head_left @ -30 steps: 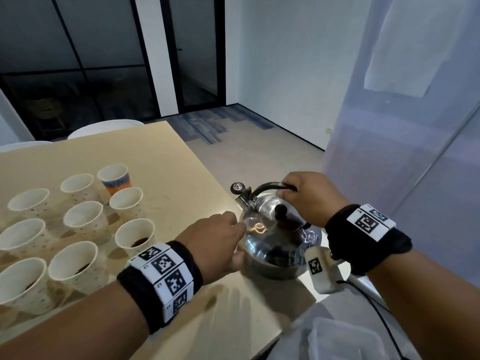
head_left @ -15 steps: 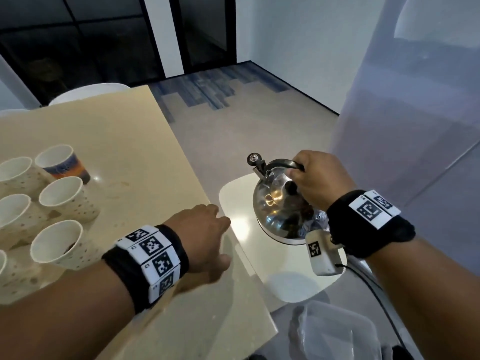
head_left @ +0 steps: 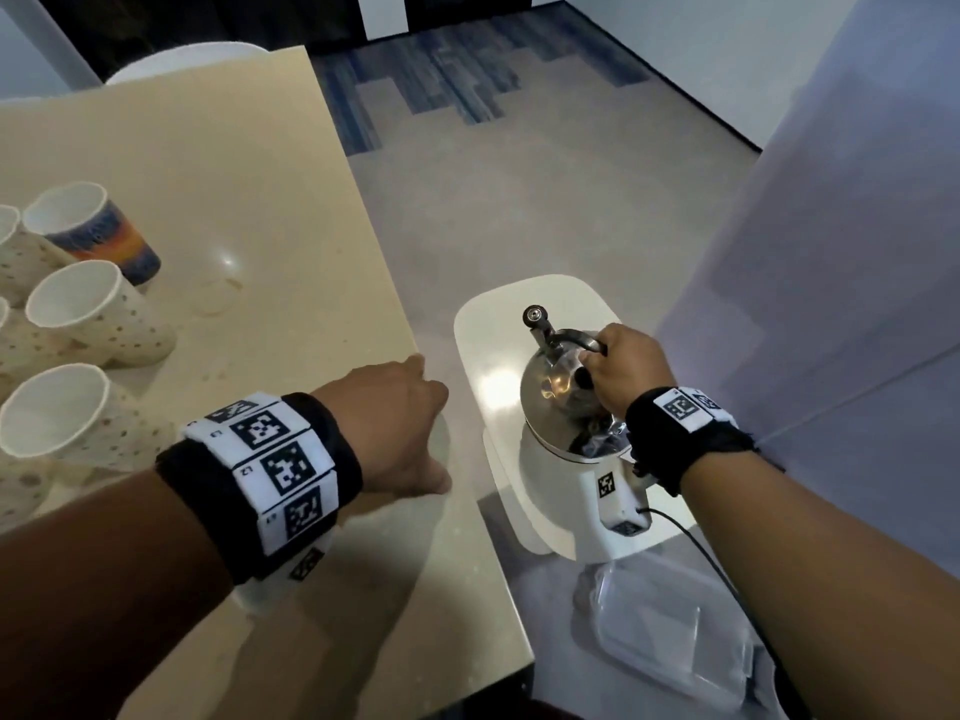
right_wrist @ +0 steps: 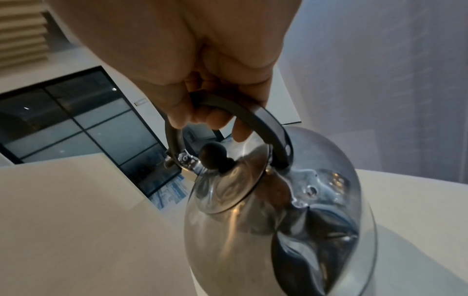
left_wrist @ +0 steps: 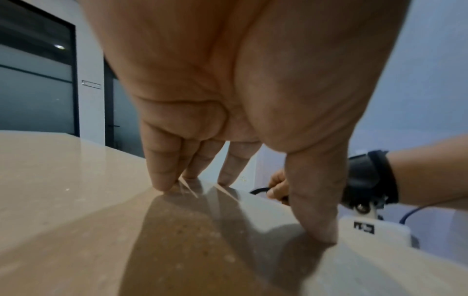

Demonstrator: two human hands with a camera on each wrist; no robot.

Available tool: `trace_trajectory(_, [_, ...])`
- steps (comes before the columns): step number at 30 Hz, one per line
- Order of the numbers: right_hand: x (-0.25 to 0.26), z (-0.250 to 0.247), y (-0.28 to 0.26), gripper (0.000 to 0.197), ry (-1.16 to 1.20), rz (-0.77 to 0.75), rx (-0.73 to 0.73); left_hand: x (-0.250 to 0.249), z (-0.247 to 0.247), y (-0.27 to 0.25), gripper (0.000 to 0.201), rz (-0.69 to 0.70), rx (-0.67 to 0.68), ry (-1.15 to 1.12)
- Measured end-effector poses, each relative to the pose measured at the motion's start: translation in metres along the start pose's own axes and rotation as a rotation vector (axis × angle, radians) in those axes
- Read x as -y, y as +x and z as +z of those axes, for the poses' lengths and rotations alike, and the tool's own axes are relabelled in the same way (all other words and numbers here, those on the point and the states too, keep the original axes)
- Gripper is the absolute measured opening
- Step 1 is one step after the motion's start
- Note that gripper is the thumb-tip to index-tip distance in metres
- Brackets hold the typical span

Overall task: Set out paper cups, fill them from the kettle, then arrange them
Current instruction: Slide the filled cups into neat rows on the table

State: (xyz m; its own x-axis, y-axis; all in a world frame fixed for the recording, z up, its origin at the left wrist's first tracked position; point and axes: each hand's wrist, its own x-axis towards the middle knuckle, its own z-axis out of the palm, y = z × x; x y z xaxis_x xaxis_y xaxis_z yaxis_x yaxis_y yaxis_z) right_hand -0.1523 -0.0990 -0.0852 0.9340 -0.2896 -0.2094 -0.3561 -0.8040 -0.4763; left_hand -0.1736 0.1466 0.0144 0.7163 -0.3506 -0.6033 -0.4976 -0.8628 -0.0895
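Note:
A shiny steel kettle (head_left: 558, 402) (right_wrist: 266, 210) hangs over a white chair seat (head_left: 498, 324) to the right of the beige table (head_left: 208, 163). My right hand (head_left: 621, 371) (right_wrist: 210, 112) grips its black arched handle (right_wrist: 263, 124) with the fingers curled round it. My left hand (head_left: 395, 418) (left_wrist: 228, 180) rests with straight fingertips (left_wrist: 162, 182) on the table's right edge and holds nothing. Several paper cups (head_left: 98, 314) stand at the table's left; one has a blue and orange print (head_left: 93, 236).
A clear plastic container (head_left: 670, 631) lies on the floor below the chair. A cable (head_left: 696, 553) runs from my right wrist camera. A pale partition wall (head_left: 831, 252) stands on the right. Another white chair (head_left: 182, 59) sits at the table's far side.
My right hand has carried the kettle off the table, rightward and down over the white chair seat. My left hand left the kettle's side and now rests on the table edge.

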Motion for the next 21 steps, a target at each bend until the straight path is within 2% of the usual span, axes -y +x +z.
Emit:
trace_trajectory(3, [-0.004, 0.009, 0.005, 0.008, 0.017, 0.013, 0.032, -0.001, 0.001, 0.003, 0.055, -0.006, -0.017, -0.011])
trace_trajectory(8, [-0.017, 0.025, 0.015, 0.022, 0.114, 0.119, 0.056, 0.000, 0.007, 0.004, 0.054, -0.014, -0.065, -0.085])
trace_trajectory(10, [-0.023, 0.033, 0.026, 0.012, 0.116, 0.141, 0.055, 0.001, 0.009, 0.004, 0.053, -0.016, -0.066, -0.104])
trace_trajectory(21, [-0.039, 0.055, 0.052, 0.006, 0.035, 0.128, 0.057, 0.004, 0.011, 0.008, 0.060, -0.006, -0.044, -0.071])
